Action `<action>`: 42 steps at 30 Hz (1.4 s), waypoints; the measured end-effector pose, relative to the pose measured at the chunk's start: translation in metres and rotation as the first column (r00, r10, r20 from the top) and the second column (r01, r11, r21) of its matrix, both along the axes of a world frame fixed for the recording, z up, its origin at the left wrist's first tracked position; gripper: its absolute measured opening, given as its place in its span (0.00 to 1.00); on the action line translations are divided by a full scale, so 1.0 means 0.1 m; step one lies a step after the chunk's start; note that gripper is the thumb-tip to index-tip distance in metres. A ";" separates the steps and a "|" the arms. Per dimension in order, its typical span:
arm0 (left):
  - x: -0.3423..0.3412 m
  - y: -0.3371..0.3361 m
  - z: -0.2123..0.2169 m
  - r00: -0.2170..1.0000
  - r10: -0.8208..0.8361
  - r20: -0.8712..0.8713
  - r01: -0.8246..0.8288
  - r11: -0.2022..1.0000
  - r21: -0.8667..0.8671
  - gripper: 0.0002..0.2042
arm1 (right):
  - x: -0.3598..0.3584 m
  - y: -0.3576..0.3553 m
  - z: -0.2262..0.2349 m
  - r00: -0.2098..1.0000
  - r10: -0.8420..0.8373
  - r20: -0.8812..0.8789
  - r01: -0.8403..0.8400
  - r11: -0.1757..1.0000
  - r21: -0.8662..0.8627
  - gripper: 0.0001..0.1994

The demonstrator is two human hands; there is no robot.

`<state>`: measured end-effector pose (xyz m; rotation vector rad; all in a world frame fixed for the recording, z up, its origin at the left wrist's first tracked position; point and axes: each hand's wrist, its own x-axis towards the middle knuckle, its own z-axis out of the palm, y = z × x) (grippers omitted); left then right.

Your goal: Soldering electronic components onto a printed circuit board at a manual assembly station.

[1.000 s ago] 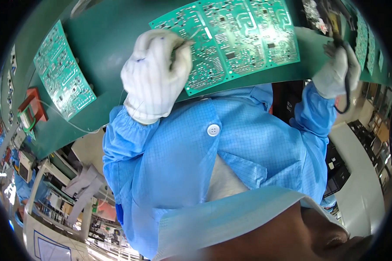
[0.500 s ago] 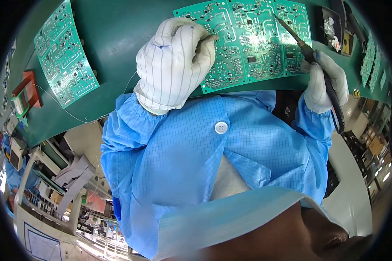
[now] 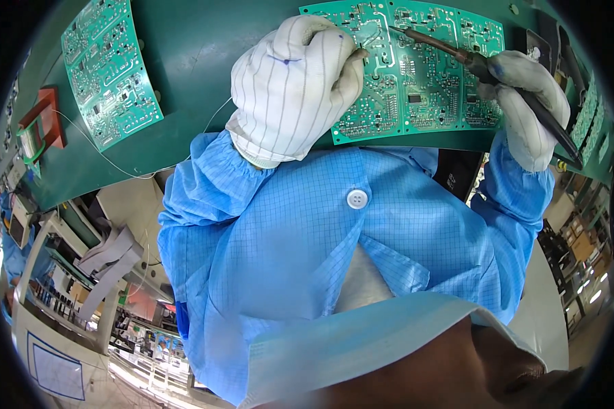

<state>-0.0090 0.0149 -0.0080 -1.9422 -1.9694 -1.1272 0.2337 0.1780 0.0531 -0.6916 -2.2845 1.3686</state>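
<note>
- The board [image 3: 416, 75] you are working lies on the green mat [image 3: 198, 61] at the near edge of the bench, its solder side up, just ahead of your chest.
- Your left hand [image 3: 290, 85], in a striped white glove, rests on the board's left part. The fingers are curled, and a thin wire [image 3: 365, 42] shows at the fingertips (solder, I would judge); whether you pinch it or only steady it, I cannot tell.
- Your right hand [image 3: 525, 102], gloved too, is closed around the iron [image 3: 471, 61] in a pen-like grip. The dark handle runs back past your wrist to the right.
- The iron's tip sits on the board's upper middle, just beside your left fingertips.
- How far along: I judge you are mid-joint on this board. The picture is too small to tell finished joints from bare ones, so what is left on it cannot be read.
- A second board [image 3: 109, 68] lies well apart to the left on the mat; its state I cannot judge.
- Edges: the board's near edge lies close along the bench edge, right above your blue sleeves.
- Room: open mat lies between the two boards and above your left hand. More boards [image 3: 590, 116] stand on edge to the right, near the iron's handle.
- A red holder [image 3: 41, 126] with a spool sits at far left, a thin wire trailing across the mat from it.
</note>
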 end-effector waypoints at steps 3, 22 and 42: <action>0.02 -0.01 0.15 0.999 0.000 0.039 0.005 0.991 -0.134 0.08 | -0.02 0.10 -0.10 0.979 0.205 -0.016 -0.185 0.913 0.362 0.14; -0.01 -0.01 0.38 0.989 -0.034 -0.145 -0.003 0.968 -0.250 0.09 | 0.04 0.12 -0.13 0.987 0.146 0.069 -0.159 0.952 0.261 0.10; -0.01 0.10 0.27 0.999 -0.002 0.054 0.001 1.000 0.015 0.10 | -0.14 0.10 0.03 0.960 0.242 0.142 -0.279 0.885 0.373 0.11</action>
